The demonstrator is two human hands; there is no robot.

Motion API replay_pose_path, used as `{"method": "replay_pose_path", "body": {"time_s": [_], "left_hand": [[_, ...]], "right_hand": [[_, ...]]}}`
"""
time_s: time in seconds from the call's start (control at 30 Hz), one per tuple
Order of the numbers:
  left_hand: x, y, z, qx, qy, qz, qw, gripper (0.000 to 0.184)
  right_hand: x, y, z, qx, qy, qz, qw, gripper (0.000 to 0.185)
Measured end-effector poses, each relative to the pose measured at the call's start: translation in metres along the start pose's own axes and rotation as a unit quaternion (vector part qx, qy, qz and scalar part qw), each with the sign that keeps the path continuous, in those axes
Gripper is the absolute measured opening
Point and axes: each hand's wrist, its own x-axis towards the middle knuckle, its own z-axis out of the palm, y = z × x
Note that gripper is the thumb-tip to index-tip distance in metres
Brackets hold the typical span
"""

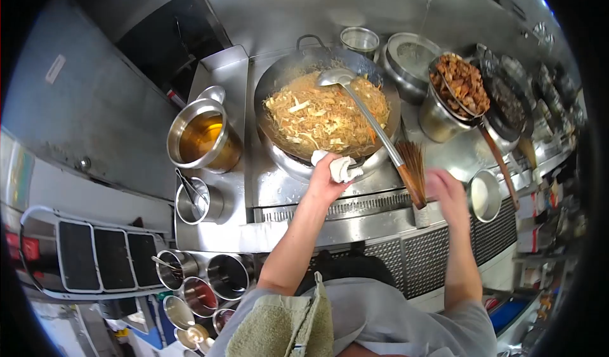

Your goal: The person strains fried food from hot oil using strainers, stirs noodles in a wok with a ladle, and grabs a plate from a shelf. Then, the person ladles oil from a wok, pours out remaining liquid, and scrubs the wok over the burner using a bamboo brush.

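Note:
A large wok (pixel 264 106) full of noodles (pixel 317 119) with pale strips and bits of carrot sits on the stove. My left hand (pixel 327 176) is closed round a white cloth (pixel 342 168) at the wok's near rim. A long ladle (pixel 374 125) rests with its bowl on the noodles and its wooden handle slanting toward me over the near right rim. Just right of that handle's end is my right hand (pixel 446 191), smeared by motion and apart from the handle. A bamboo brush (pixel 412 160) lies beside the handle.
Left of the wok stand a pot of amber liquid (pixel 203 138) and a steel container with utensils (pixel 200 201). Seasoning pots (pixel 228 276) are at the lower left. To the right are a strainer of browned pieces (pixel 460 84) and a bowl of white contents (pixel 483 195).

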Motion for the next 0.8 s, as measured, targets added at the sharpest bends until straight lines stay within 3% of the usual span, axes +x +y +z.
{"method": "replay_pose_path", "body": {"time_s": [0.07, 0.1, 0.2, 0.23, 0.27, 0.33, 0.47, 0.6, 0.67, 0.7, 0.73, 0.8], "left_hand": [[0.016, -0.001, -0.017, 0.006, -0.053, -0.006, 0.999, 0.015], [0.016, -0.002, -0.014, -0.013, -0.028, 0.002, 1.0, 0.014], [0.018, -0.004, -0.017, 0.014, -0.024, 0.019, 0.999, 0.014], [0.016, -0.001, -0.015, 0.0, -0.033, 0.024, 0.999, 0.014], [0.015, 0.0, -0.015, 0.023, -0.034, 0.026, 0.999, 0.015], [0.007, -0.004, -0.017, 0.036, -0.032, 0.025, 0.999, 0.017], [-0.006, -0.006, -0.017, 0.084, -0.045, 0.042, 0.995, 0.031], [-0.022, -0.008, -0.012, 0.07, -0.047, 0.051, 0.995, 0.03], [-0.02, -0.012, -0.009, 0.066, -0.055, 0.075, 0.993, 0.029], [-0.018, -0.015, -0.007, 0.058, -0.045, 0.078, 0.994, 0.029], [-0.017, -0.017, -0.004, 0.05, -0.034, 0.083, 0.995, 0.029], [-0.022, -0.022, -0.004, 0.032, -0.031, 0.11, 0.993, 0.032]], "right_hand": [[0.057, 0.012, 0.042, -0.335, -0.039, -0.148, 0.93, 0.058], [0.079, 0.035, 0.058, -0.419, -0.104, -0.102, 0.896, 0.068], [0.119, 0.078, 0.047, -0.337, -0.093, -0.186, 0.918, 0.064], [0.103, -0.009, 0.045, -0.17, -0.223, 0.083, 0.956, 0.058], [0.105, -0.021, 0.054, -0.186, -0.23, 0.08, 0.952, 0.058], [0.1, -0.03, 0.065, -0.155, -0.148, 0.05, 0.975, 0.05], [0.136, -0.042, 0.101, -0.106, -0.236, 0.085, 0.962, 0.044], [0.117, -0.049, 0.112, -0.109, -0.286, 0.098, 0.947, 0.047], [0.111, -0.04, 0.084, -0.14, -0.342, 0.102, 0.924, 0.05], [0.105, -0.025, 0.065, -0.265, -0.328, -0.041, 0.906, 0.051], [0.098, -0.02, 0.056, -0.378, -0.302, -0.187, 0.855, 0.051], [0.082, -0.045, 0.026, -0.557, -0.292, -0.035, 0.776, 0.052]]}}
